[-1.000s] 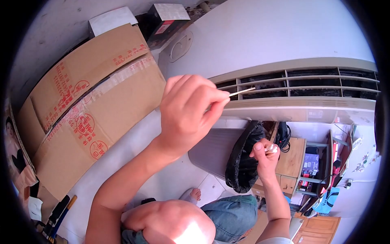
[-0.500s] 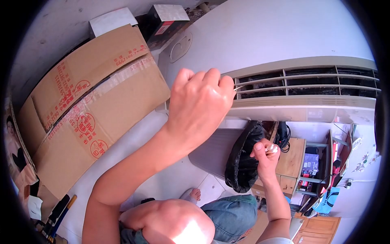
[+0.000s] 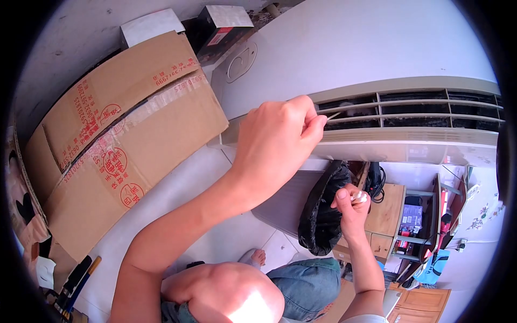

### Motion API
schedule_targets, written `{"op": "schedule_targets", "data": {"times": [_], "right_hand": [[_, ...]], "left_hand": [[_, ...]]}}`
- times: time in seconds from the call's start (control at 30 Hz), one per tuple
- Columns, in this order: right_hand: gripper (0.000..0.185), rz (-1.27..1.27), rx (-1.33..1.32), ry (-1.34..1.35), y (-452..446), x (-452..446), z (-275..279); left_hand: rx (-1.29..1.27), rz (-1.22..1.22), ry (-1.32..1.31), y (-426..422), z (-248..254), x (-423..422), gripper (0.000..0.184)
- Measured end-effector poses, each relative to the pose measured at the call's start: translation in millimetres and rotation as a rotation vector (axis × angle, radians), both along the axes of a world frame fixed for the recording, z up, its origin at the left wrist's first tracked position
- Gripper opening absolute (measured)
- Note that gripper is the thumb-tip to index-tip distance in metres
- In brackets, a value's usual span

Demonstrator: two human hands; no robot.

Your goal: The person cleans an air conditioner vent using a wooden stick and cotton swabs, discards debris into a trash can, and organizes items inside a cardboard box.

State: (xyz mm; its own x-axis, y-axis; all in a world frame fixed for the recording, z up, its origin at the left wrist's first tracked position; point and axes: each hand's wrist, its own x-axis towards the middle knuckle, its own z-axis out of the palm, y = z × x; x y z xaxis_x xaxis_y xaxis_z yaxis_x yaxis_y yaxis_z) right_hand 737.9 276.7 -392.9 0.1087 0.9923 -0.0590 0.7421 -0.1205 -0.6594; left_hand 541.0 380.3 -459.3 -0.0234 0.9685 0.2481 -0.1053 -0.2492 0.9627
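Observation:
My left hand [image 3: 280,145] pinches a thin cotton swab [image 3: 334,115] between thumb and fingers. The swab points into the slats of a white air conditioner's vent grille [image 3: 414,110], where its far end is hard to make out against the dark gaps. Dust shows inside the grille. Lower down, my right hand [image 3: 353,210] is closed around several cotton swabs [image 3: 360,198], their white tips sticking out. Just left of that hand hangs the black plastic bag [image 3: 323,215] that lines a grey bin [image 3: 283,202].
A large taped cardboard box [image 3: 140,134] with red printing stands at left, with smaller boxes [image 3: 223,32] behind it. To the right are a wooden cabinet [image 3: 388,215] and shelves [image 3: 414,220] with packages. My bare knee [image 3: 226,290] is below my arms.
My left hand has turned and shifted slightly right and down, so more of the swab shows at the grille. The right hand stays practically still.

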Motion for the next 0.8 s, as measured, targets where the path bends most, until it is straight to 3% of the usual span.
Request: {"op": "schedule_targets", "data": {"times": [0.23,0.33,0.53,0.8], "right_hand": [[0.041,0.009,0.011,0.011,0.4,-1.1,-0.2],[0.041,0.006,0.008,0.009,0.3,-0.1,-0.5],[0.041,0.011,0.004,0.006,-0.4,1.5,-1.9],[0.04,0.019,0.027,0.009,-0.2,0.9,-1.0]], "left_hand": [[0.002,-0.004,-0.036,4.2,3.3,2.8,0.021],[0.064,0.043,-0.127,2.4,-3.8,8.2,0.019],[0.342,0.237,0.035,2.5,-6.1,10.9,0.014],[0.427,0.288,-0.022,0.3,-14.5,7.1,0.014]]}}
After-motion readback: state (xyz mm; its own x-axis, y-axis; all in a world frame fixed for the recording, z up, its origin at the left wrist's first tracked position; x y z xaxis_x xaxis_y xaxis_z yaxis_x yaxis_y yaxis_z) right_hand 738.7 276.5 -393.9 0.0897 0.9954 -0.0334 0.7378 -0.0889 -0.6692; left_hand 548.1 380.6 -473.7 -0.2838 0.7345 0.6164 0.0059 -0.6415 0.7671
